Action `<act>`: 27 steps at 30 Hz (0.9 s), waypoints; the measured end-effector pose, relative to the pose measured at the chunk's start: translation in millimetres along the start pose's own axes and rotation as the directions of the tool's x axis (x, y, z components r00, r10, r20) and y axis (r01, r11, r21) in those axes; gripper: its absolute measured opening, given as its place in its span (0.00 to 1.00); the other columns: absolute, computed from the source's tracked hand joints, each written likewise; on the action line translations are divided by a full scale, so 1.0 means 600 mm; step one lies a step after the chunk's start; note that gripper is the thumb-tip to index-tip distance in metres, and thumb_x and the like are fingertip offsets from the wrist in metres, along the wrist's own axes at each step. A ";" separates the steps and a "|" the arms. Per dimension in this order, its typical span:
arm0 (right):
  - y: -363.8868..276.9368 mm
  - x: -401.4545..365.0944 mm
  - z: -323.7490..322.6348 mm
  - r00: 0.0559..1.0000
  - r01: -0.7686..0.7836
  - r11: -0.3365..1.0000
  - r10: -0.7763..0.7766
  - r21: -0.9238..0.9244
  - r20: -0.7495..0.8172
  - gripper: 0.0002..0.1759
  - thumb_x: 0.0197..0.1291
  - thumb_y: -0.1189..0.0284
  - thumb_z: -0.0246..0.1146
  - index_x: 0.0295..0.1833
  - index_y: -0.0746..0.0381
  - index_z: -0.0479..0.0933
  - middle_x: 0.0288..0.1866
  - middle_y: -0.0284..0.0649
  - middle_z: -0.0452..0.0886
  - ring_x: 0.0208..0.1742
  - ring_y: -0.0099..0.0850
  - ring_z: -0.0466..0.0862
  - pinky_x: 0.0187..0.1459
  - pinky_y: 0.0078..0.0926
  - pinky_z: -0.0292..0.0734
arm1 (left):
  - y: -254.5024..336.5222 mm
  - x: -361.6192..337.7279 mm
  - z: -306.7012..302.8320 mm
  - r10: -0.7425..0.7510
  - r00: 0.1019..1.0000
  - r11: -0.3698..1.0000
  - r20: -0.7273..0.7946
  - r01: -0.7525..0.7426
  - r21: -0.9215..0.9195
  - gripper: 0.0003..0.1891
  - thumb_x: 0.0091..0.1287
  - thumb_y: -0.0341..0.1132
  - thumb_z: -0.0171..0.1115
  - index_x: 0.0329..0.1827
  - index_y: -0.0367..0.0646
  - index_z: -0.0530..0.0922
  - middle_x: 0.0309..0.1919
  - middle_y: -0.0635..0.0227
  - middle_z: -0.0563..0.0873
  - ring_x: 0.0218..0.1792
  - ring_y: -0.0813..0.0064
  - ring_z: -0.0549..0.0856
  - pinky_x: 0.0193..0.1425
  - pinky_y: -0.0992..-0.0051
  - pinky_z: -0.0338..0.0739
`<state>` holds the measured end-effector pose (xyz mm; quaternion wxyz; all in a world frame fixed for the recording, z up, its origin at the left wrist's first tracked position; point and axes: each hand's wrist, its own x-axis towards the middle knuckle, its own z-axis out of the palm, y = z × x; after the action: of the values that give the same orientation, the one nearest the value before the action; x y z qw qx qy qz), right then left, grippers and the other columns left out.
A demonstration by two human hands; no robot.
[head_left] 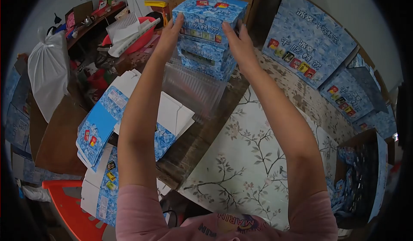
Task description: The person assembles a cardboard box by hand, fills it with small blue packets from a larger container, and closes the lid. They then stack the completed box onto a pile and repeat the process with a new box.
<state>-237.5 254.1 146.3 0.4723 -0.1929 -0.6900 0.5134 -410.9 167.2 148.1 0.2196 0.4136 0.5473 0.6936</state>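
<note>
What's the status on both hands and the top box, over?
Left hand and right hand on opposite sides of top box. Box sits on lower boxes. Plastic trays on near side, apparently not blocking.

Lit softly and rather dimly, palest on the floral sheet, faintly glossy on the white bag, shadowed inside the right-hand carton. Fairly sharp at centre; bowed and blackened toward the edges.

The white characters "干吃畅饮" run across the front of the blue ice-patterned cardboard box topping the stack, and repeat on the large blue ice-patterned cardboard carton at right. "MARIN" stands on the pink fabric shirt; smaller print is illegible.
</note>
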 end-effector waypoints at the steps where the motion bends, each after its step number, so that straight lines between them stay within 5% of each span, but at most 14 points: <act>1: 0.010 -0.003 0.003 0.994 0.110 0.988 -0.112 -0.108 -0.016 0.39 0.60 0.49 0.57 0.65 0.68 0.60 0.60 0.46 0.70 0.60 0.32 0.71 0.58 0.26 0.65 | 0.001 0.001 0.002 -0.018 1.000 1.000 -0.002 0.018 -0.001 0.37 0.64 0.62 0.49 0.65 0.39 0.64 0.59 0.61 0.73 0.59 0.68 0.71 0.64 0.71 0.60; 5: -0.035 -0.100 -0.045 0.994 -0.040 0.989 0.053 -0.142 0.091 0.30 0.63 0.58 0.57 0.64 0.65 0.64 0.60 0.46 0.71 0.61 0.32 0.71 0.59 0.26 0.65 | -0.035 -0.039 -0.040 0.055 0.998 0.985 0.013 -0.056 0.165 0.36 0.63 0.60 0.52 0.64 0.40 0.65 0.59 0.57 0.73 0.60 0.62 0.72 0.62 0.68 0.63; 7: -0.012 -0.190 -0.112 0.988 -0.031 0.959 0.073 -0.281 0.139 0.27 0.62 0.64 0.58 0.64 0.64 0.65 0.60 0.46 0.72 0.62 0.33 0.71 0.60 0.27 0.64 | -0.056 -0.082 -0.075 0.129 0.977 0.786 0.170 -0.205 0.584 0.37 0.60 0.61 0.55 0.63 0.40 0.66 0.58 0.51 0.74 0.62 0.56 0.70 0.61 0.66 0.66; 8: 0.008 -0.251 -0.157 0.980 0.001 0.924 0.075 -0.383 0.185 0.27 0.62 0.66 0.59 0.64 0.64 0.65 0.60 0.46 0.72 0.62 0.33 0.70 0.61 0.28 0.64 | -0.055 -0.133 -0.086 0.115 0.981 0.782 0.158 -0.188 0.594 0.37 0.60 0.61 0.55 0.63 0.40 0.66 0.58 0.51 0.74 0.62 0.56 0.70 0.61 0.66 0.66; 10: 0.023 -0.384 -0.236 0.963 0.073 0.740 0.122 -0.669 0.241 0.24 0.59 0.73 0.60 0.62 0.64 0.67 0.63 0.48 0.68 0.65 0.39 0.68 0.63 0.34 0.62 | -0.045 -0.295 -0.098 -0.080 0.963 0.087 0.257 -0.251 0.964 0.43 0.55 0.63 0.58 0.66 0.40 0.61 0.65 0.45 0.63 0.64 0.40 0.64 0.60 0.49 0.65; 12: 0.034 -0.514 -0.303 0.955 -0.104 0.651 0.277 -0.752 0.107 0.23 0.60 0.72 0.59 0.61 0.65 0.68 0.63 0.52 0.66 0.66 0.44 0.65 0.63 0.37 0.62 | -0.056 -0.402 -0.121 -0.453 0.874 0.079 0.176 -0.158 0.984 0.41 0.57 0.59 0.58 0.67 0.39 0.59 0.67 0.44 0.58 0.63 0.34 0.62 0.58 0.41 0.62; 13: 0.039 -0.577 -0.342 0.952 -0.126 0.575 0.300 -0.809 0.065 0.23 0.59 0.72 0.59 0.60 0.65 0.68 0.64 0.52 0.66 0.66 0.46 0.65 0.63 0.38 0.62 | -0.065 -0.451 -0.126 -0.462 0.870 0.076 0.172 -0.155 0.985 0.41 0.57 0.59 0.58 0.67 0.39 0.59 0.67 0.44 0.58 0.63 0.34 0.62 0.58 0.41 0.62; 15: 0.038 -0.672 -0.379 0.949 -0.161 0.496 0.315 -0.854 0.004 0.23 0.59 0.73 0.59 0.60 0.66 0.68 0.64 0.52 0.66 0.66 0.47 0.64 0.63 0.39 0.61 | -0.076 -0.515 -0.131 -0.208 0.954 0.029 0.217 -0.215 0.976 0.36 0.60 0.52 0.58 0.65 0.36 0.61 0.64 0.45 0.63 0.62 0.39 0.65 0.60 0.50 0.66; 19: 0.027 -0.757 -0.389 0.972 -0.127 0.386 0.231 -0.914 -0.038 0.22 0.58 0.71 0.59 0.59 0.65 0.69 0.63 0.52 0.67 0.66 0.48 0.63 0.64 0.42 0.57 | -0.037 -0.505 -0.138 -0.180 0.939 0.121 0.294 -0.276 0.954 0.26 0.63 0.45 0.56 0.60 0.38 0.69 0.52 0.46 0.76 0.54 0.48 0.76 0.54 0.59 0.73; 21: 0.032 -0.762 -0.387 0.989 -0.067 0.346 0.144 -0.936 -0.018 0.22 0.58 0.71 0.60 0.58 0.65 0.70 0.63 0.51 0.67 0.66 0.48 0.63 0.65 0.43 0.56 | 0.027 -0.444 -0.143 -0.506 0.860 0.314 0.059 0.120 0.942 0.16 0.64 0.41 0.54 0.49 0.40 0.77 0.36 0.48 0.82 0.41 0.53 0.83 0.45 0.62 0.77; 23: 0.038 -0.760 -0.387 0.989 -0.100 0.353 0.139 -0.930 -0.054 0.21 0.57 0.70 0.60 0.56 0.64 0.71 0.63 0.49 0.68 0.66 0.46 0.63 0.65 0.43 0.54 | 0.044 -0.383 -0.185 -0.084 0.991 -0.029 0.108 -0.111 0.993 0.11 0.64 0.39 0.53 0.39 0.42 0.79 0.27 0.50 0.82 0.33 0.52 0.83 0.38 0.58 0.76; 24: 0.038 -0.763 -0.387 0.990 -0.108 0.364 0.123 -0.925 -0.067 0.21 0.57 0.70 0.60 0.56 0.64 0.71 0.63 0.49 0.68 0.66 0.46 0.63 0.65 0.43 0.54 | 0.098 -0.380 -0.163 0.076 0.993 -0.132 0.088 -0.077 0.988 0.10 0.64 0.38 0.53 0.37 0.41 0.79 0.27 0.49 0.81 0.32 0.50 0.82 0.36 0.58 0.76; 25: 0.037 -0.764 -0.387 0.992 -0.098 0.375 0.113 -0.922 -0.059 0.21 0.56 0.70 0.60 0.55 0.64 0.72 0.62 0.49 0.68 0.65 0.46 0.64 0.65 0.43 0.55 | 0.174 -0.374 -0.130 0.240 0.967 -0.221 0.085 -0.031 0.975 0.10 0.64 0.37 0.54 0.35 0.40 0.79 0.27 0.48 0.81 0.31 0.48 0.82 0.34 0.58 0.76; 27: 0.037 -0.761 -0.388 0.994 -0.100 0.383 0.080 -0.918 -0.075 0.20 0.56 0.71 0.60 0.55 0.65 0.72 0.62 0.48 0.69 0.65 0.46 0.64 0.64 0.43 0.56 | 0.289 -0.397 -0.065 0.516 0.812 -0.172 0.272 -0.213 0.962 0.10 0.63 0.37 0.57 0.40 0.39 0.79 0.26 0.50 0.82 0.28 0.55 0.84 0.32 0.62 0.76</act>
<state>174.6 42.4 -74.7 0.2646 -0.4635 -0.8428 0.0693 -283.3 -88.5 229.3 -0.4120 0.5013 0.7441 0.1590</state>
